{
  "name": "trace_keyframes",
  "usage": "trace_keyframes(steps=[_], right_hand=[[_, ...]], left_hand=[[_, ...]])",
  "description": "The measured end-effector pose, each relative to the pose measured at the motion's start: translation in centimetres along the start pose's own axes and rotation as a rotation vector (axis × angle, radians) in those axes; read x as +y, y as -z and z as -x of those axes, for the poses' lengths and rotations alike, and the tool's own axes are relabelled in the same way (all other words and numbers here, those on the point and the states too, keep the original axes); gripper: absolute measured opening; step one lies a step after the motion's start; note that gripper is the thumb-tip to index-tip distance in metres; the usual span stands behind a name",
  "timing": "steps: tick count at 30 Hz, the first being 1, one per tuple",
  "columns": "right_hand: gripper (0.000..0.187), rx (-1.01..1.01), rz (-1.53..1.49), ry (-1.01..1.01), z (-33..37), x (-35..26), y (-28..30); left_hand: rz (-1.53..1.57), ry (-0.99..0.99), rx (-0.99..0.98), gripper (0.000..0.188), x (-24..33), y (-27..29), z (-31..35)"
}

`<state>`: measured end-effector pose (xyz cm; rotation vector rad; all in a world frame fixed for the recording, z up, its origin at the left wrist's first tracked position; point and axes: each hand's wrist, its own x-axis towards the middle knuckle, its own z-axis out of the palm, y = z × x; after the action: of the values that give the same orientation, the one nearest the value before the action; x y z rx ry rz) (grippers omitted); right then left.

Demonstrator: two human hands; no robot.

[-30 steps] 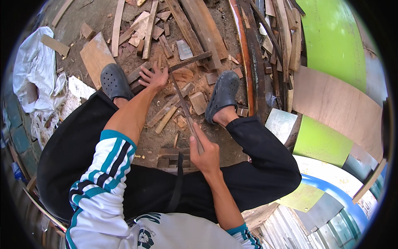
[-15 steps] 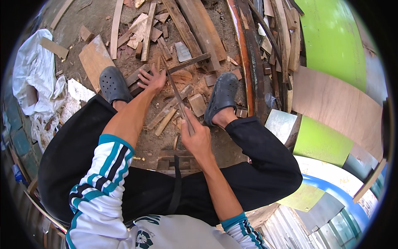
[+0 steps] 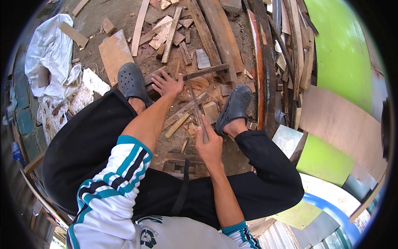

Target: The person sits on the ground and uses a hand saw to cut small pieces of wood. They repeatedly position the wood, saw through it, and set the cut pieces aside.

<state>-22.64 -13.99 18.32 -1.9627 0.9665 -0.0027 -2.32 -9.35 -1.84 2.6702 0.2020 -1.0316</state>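
My right hand (image 3: pixel 209 143) is closed round the brown handle of a hand saw (image 3: pixel 193 94), seen nearly edge-on. Its long thin blade points away from me and crosses a dark narrow wood strip (image 3: pixel 207 72). Fingers spread, my left hand (image 3: pixel 168 84) presses down on the wood just left of the blade. What lies under that palm is hidden. Pale sawdust (image 3: pixel 209 88) covers the ground beside the blade. My dark clogs, the left clog (image 3: pixel 132 83) and the right clog (image 3: pixel 235 107), stand on either side of the work.
Wood offcuts (image 3: pixel 182 113) lie between my feet. Long planks (image 3: pixel 217 35) stretch away ahead, with a stack of battens (image 3: pixel 292 54) to the right. Green and plain sheets (image 3: pixel 338 120) lie farther right. A white sack (image 3: pixel 52 54) and a wooden board (image 3: pixel 115 54) are at the left.
The view has shifted, so the scene sits farther right. My left hand still presses on the wood, and my right hand keeps its hold on the saw with little visible movement.
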Motion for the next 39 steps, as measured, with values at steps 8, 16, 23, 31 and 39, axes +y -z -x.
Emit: trace_keyframes(steps=[8, 16, 23, 31, 39], right_hand=[[0.040, -0.129, -0.081, -0.141, -1.0, -2.9, 1.6], [0.042, -0.038, -0.016, 0.031, 3.9, -2.9, 3.9], [0.040, -0.120, -0.006, -0.126, -2.0, -4.0, 0.9], [0.041, -0.197, 0.063, -0.208, -1.1, -4.2, 1.0], [0.044, -0.097, -0.004, 0.003, -1.4, -1.9, 0.1]], left_hand=[[-0.042, -0.065, -0.237, 0.128, -2.1, 1.3, -1.6], [-0.055, -0.088, -0.272, 0.126, -2.0, 1.3, -1.2], [-0.042, -0.104, -0.278, 0.124, -1.9, 1.6, -1.3], [-0.008, -0.121, -0.299, 0.119, -1.6, 1.7, -1.4], [-0.010, -0.143, -0.291, 0.118, -1.4, 1.9, -1.4]])
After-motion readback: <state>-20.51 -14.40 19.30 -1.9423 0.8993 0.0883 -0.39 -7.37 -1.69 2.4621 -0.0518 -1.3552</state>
